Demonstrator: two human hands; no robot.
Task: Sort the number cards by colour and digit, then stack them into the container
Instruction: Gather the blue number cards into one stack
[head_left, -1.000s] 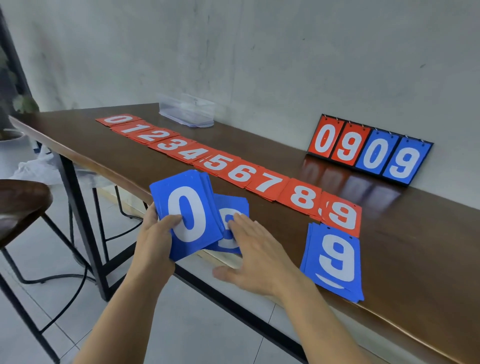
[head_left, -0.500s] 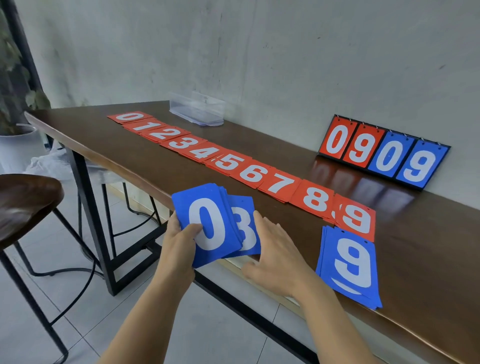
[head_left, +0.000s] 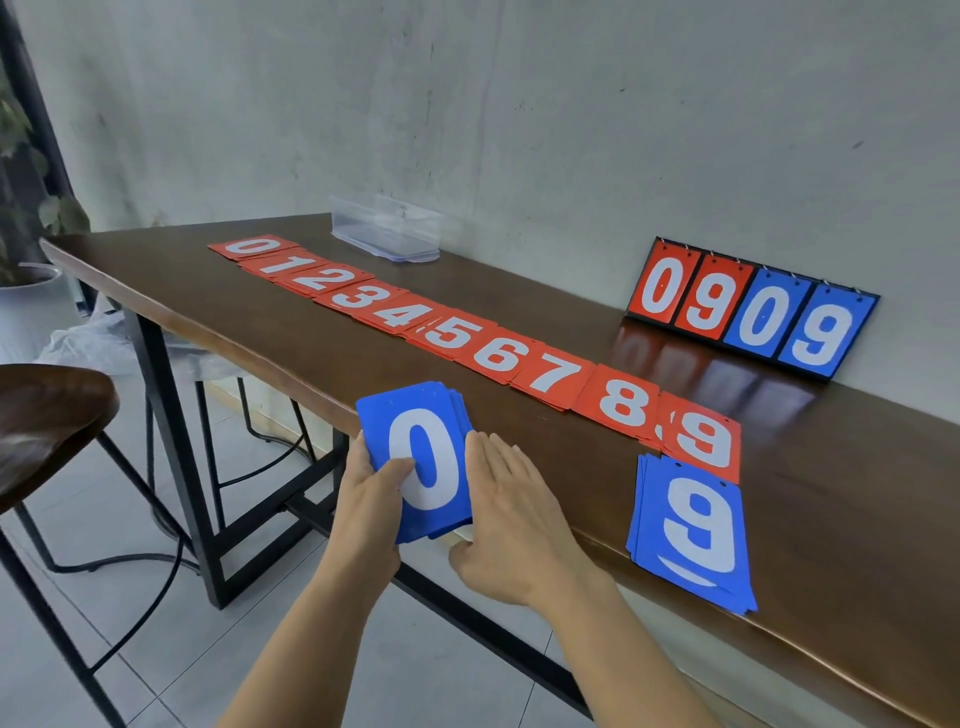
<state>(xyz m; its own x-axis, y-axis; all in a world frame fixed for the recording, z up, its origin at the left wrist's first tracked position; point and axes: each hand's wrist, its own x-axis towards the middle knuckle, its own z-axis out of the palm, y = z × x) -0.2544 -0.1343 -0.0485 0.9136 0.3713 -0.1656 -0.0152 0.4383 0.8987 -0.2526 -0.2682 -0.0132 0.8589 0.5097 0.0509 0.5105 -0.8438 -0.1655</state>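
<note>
Only the person's two arms show, and both are bare from the fingertips to the picture's lower edge. The left hand (head_left: 371, 499) lies just below centre, and the left forearm (head_left: 306, 639) leaves the picture toward 7 o'clock. The right hand (head_left: 511, 530) is just beside it, and the right forearm (head_left: 613, 639) leaves toward 5 o'clock. Both forearms are slim and smooth. The fingers are long and narrow, and knuckles show faintly on the back of the right hand.
</note>
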